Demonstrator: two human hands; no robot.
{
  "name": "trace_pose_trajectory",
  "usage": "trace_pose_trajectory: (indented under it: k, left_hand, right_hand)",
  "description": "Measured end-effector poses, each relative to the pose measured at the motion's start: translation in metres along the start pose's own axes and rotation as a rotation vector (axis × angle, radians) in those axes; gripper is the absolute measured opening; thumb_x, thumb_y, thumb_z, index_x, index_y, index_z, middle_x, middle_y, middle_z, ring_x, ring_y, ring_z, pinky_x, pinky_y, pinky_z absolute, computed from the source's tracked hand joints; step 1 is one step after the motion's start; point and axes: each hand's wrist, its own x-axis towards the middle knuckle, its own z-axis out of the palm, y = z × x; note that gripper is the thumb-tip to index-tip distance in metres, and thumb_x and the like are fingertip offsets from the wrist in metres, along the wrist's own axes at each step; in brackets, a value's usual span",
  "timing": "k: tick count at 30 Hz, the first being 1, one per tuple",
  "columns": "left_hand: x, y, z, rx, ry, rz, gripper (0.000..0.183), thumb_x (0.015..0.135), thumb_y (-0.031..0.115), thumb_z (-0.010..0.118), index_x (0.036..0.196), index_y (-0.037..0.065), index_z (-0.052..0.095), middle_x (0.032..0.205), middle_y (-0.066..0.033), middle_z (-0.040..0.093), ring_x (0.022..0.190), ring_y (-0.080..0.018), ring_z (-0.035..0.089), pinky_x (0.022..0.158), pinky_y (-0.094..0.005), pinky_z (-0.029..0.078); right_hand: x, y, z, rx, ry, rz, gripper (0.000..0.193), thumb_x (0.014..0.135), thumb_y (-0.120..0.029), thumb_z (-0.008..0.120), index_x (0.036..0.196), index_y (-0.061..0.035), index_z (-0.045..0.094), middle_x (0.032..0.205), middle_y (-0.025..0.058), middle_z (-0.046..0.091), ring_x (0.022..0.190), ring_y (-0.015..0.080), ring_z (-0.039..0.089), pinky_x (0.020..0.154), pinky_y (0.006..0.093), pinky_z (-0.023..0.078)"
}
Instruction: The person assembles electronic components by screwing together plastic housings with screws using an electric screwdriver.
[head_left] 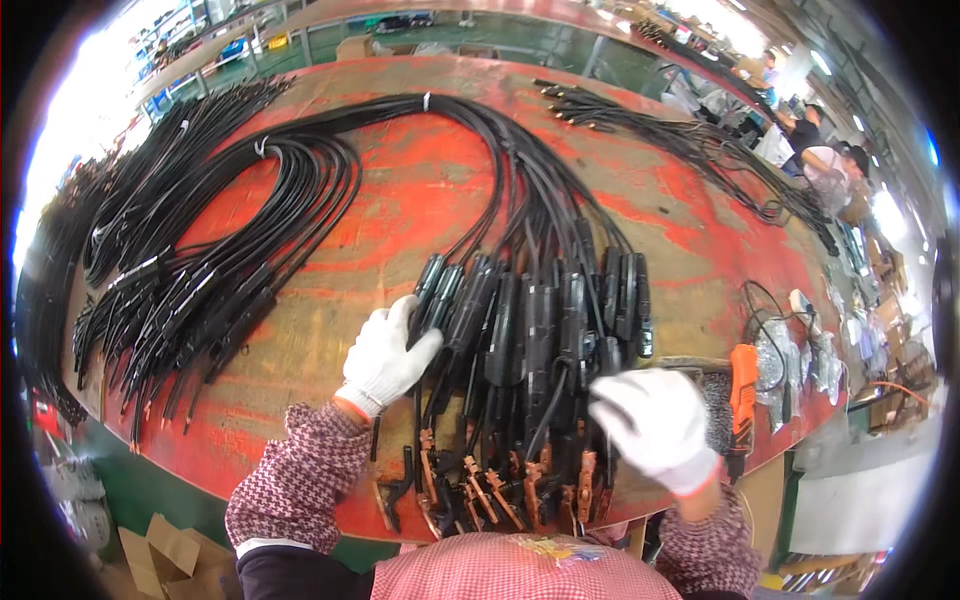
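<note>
Black cables (540, 165) curve toward me into a bundle of black handles (505, 330). Copper jaws (530, 490) show at their near ends, so they look like welding electrode holders. My left hand (385, 355), in a white glove, is against the bundle's leftmost handles, thumb and fingers apart. On the bundle's right side is my right hand (655, 425), also gloved in white. It is smeared by motion and its fingers are unclear; whether it holds anything I cannot tell.
Another cable bundle with black handles (215, 290) lies at left; more cables (690, 145) lie at far right. An orange-handled tool (742, 390) stands by a dark tray (715, 380). Clear plastic bags (780, 370) lie beyond it. Co-workers (835, 165) sit at the right.
</note>
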Motion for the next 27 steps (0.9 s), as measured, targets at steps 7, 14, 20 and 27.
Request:
trace_pose_trajectory:
  k: [7, 14, 20, 27]
  left_hand:
    - [0.018, -0.002, -0.026, -0.225, -0.468, -0.198, 0.059, 0.084, 0.046, 0.064, 0.119, -0.001, 0.064, 0.1, -0.0123, 0.07, 0.091, -0.0198, 0.066, 0.084, -0.0313, 0.05]
    - [-0.019, 0.04, -0.064, -1.157, -0.379, -0.301, 0.035, 0.095, 0.033, 0.058, 0.107, 0.001, 0.064, 0.074, -0.0011, 0.057, 0.056, -0.0124, 0.053, 0.054, -0.0269, 0.046]
    - [-0.013, 0.082, -0.034, -1.475, -0.737, -0.074, 0.054, 0.099, 0.051, 0.048, 0.116, 0.002, 0.06, 0.091, -0.0096, 0.067, 0.077, -0.0201, 0.064, 0.069, -0.0358, 0.054]
    - [-0.058, 0.081, 0.005, -1.599, -1.203, -0.048, 0.075, 0.099, 0.063, 0.036, 0.128, -0.005, 0.051, 0.105, -0.015, 0.068, 0.087, -0.0234, 0.068, 0.076, -0.0339, 0.055]
  right_hand:
    - [0.014, -0.042, 0.044, 0.497, -0.042, -0.008, 0.016, 0.088, -0.027, 0.067, 0.096, -0.0137, 0.067, 0.081, 0.0051, 0.062, 0.072, 0.0249, 0.064, 0.064, 0.0376, 0.052]
    - [0.075, -0.025, 0.069, 1.416, -0.065, 0.641, 0.037, 0.093, -0.044, 0.064, 0.103, -0.0083, 0.062, 0.091, 0.0085, 0.066, 0.085, 0.025, 0.068, 0.077, 0.0397, 0.055]
    - [0.173, -0.017, 0.05, 2.293, -0.069, 0.762, 0.026, 0.098, -0.029, 0.061, 0.096, -0.0027, 0.059, 0.075, 0.0058, 0.064, 0.062, 0.0196, 0.064, 0.054, 0.0381, 0.054]
    - [0.2, 0.03, 0.018, 2.42, 0.027, 0.733, 0.029, 0.098, -0.018, 0.061, 0.106, 0.0072, 0.049, 0.073, -0.0008, 0.053, 0.059, 0.0087, 0.054, 0.054, 0.0252, 0.05]
